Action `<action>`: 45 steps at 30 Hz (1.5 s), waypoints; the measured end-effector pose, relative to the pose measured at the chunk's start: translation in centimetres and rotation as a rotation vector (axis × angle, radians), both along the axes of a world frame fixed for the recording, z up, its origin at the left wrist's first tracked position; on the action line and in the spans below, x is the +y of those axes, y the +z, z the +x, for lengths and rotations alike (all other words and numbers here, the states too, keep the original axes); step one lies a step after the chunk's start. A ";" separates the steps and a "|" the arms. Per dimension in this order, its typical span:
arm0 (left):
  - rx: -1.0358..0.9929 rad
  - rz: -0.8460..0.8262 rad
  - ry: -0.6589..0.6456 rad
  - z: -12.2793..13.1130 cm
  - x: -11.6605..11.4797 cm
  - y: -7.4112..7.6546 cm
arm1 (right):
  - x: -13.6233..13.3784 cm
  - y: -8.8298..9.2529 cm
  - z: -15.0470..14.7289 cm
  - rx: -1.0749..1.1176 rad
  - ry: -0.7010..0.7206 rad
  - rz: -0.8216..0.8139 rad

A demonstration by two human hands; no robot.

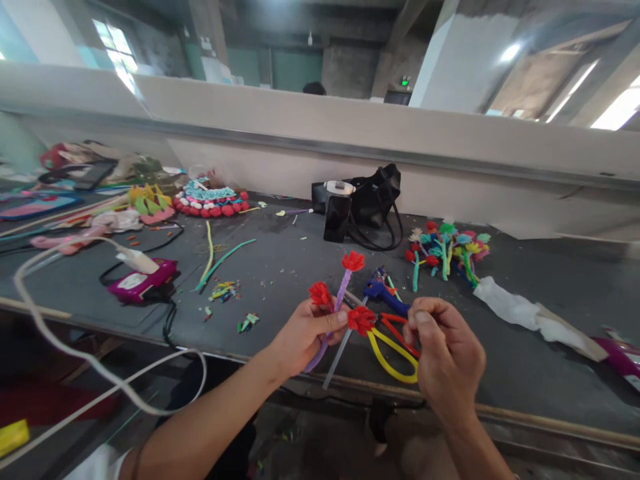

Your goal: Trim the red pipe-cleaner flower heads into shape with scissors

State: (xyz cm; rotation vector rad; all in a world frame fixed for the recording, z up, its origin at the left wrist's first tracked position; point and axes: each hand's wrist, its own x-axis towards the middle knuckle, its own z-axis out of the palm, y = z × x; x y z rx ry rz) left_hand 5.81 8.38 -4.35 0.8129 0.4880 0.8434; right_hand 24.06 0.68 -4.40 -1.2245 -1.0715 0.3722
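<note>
My left hand is closed around a purple pipe-cleaner stem topped by a red fuzzy flower. Two more red flowers show by the fingers: one above the knuckles, the other right of the thumb. My right hand is closed in a pinch, and whatever lies between its fingertips is hidden. Just left of it lies a blue glue gun with a translucent glue stick. Below that are a yellow loop handle and a red handle, partly covered.
Pipe-cleaner flowers are heaped at right, near a white-wrapped object. A black bag stands against the back partition. At left are a purple power strip, a white cable, pipe-cleaner scraps and a pompom-edged piece.
</note>
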 end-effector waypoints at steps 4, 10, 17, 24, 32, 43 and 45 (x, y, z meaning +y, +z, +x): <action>-0.025 -0.041 -0.003 0.1 -0.1 -0.1 | -0.2 0.0 -0.7 0.055 0.031 -0.022; -0.038 -0.073 0.006 0.0 0.1 -0.3 | -0.7 0.7 -1.6 0.069 0.099 -0.069; -0.020 -0.063 0.013 0.0 -0.1 -0.2 | -0.6 0.7 -1.7 0.029 0.117 -0.100; 0.042 -0.001 0.020 0.0 -0.4 0.3 | 0.1 1.1 -1.9 -0.038 0.156 -0.178; 0.078 0.088 0.063 0.0 -0.2 -0.4 | -0.4 0.4 -1.3 0.041 0.072 -0.111; 0.151 0.100 0.085 0.5 -0.6 -1.1 | -0.9 0.2 -1.7 -0.196 0.036 0.029; 0.205 0.102 0.031 0.6 -0.9 -0.9 | -1.1 0.4 -1.8 -0.322 0.001 0.065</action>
